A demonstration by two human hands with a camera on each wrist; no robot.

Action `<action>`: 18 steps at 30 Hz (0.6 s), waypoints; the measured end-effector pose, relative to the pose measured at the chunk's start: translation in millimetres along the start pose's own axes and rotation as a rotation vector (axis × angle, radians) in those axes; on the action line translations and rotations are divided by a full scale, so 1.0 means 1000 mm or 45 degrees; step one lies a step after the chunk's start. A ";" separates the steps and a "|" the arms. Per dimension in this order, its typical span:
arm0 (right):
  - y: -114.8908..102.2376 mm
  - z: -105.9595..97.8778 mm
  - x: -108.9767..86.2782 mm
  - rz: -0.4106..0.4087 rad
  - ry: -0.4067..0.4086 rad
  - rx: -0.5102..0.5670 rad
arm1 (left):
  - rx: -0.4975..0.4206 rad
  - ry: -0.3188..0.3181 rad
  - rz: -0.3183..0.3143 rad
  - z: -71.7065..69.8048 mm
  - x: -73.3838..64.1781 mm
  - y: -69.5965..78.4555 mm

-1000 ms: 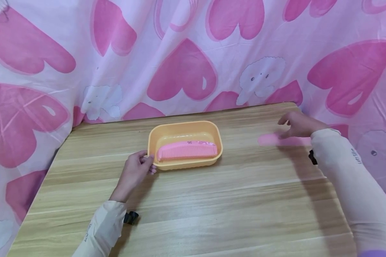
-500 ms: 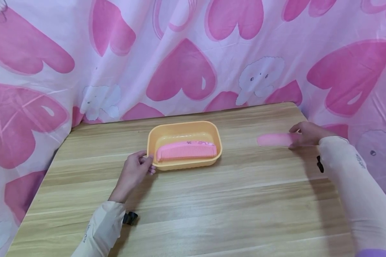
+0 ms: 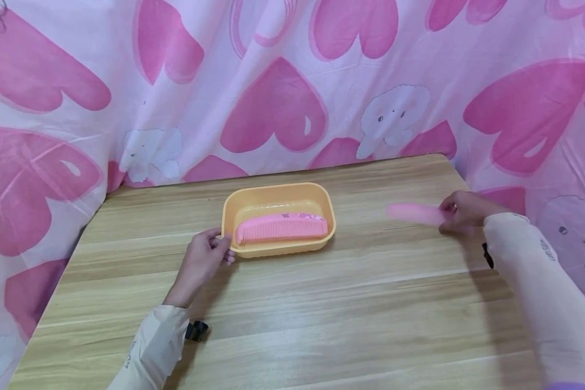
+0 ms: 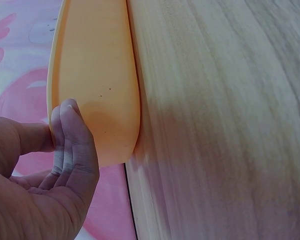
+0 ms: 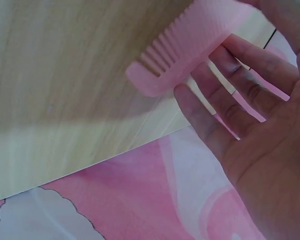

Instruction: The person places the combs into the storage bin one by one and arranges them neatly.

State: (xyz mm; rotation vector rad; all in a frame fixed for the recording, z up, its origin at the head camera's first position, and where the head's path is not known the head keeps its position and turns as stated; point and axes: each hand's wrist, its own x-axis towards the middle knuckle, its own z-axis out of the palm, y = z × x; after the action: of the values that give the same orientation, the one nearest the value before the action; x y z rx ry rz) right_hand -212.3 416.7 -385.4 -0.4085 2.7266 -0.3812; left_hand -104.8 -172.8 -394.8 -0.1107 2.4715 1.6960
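My left hand pinches the left front corner of a yellow-orange plastic basin. In the left wrist view the thumb is at the rim and the fingers lie along the outer wall. Inside the basin lies a pink comb, teeth toward me. Over at the right, my right hand grips a second pink comb by its right end. Seen from the right wrist, this comb is tilted, fingertips along its spine and thumb on the other side. Its gripped end is partly hidden by the hand.
Both hands work over a wood-grain table. A pink curtain with hearts hangs right behind the table's back edge and down both sides. Black straps sit at the sleeved wrists.
My right hand has slid to the right along the second comb and now grips its right end; that comb is blurred and slightly shifted. The left hand and basin have stayed in place.
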 end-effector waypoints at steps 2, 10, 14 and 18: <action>-0.002 0.002 -0.001 -0.012 -0.010 0.008 | 0.005 0.000 0.002 0.000 0.000 -0.001; -0.021 0.005 0.004 -0.055 0.084 0.034 | 0.060 0.012 -0.015 0.000 0.001 -0.005; -0.041 -0.008 0.013 -0.145 0.146 0.002 | 0.061 0.007 -0.012 0.000 0.001 -0.004; -0.072 -0.021 0.022 -0.188 0.157 -0.011 | 0.047 0.006 -0.006 0.000 0.001 -0.003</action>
State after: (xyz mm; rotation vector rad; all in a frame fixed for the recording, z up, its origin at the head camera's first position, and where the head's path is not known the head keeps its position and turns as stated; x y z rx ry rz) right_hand -223.6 347.3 -350.6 -0.6106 2.8271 -0.4471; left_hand -105.7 -174.0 -397.8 -0.1165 2.5021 1.6495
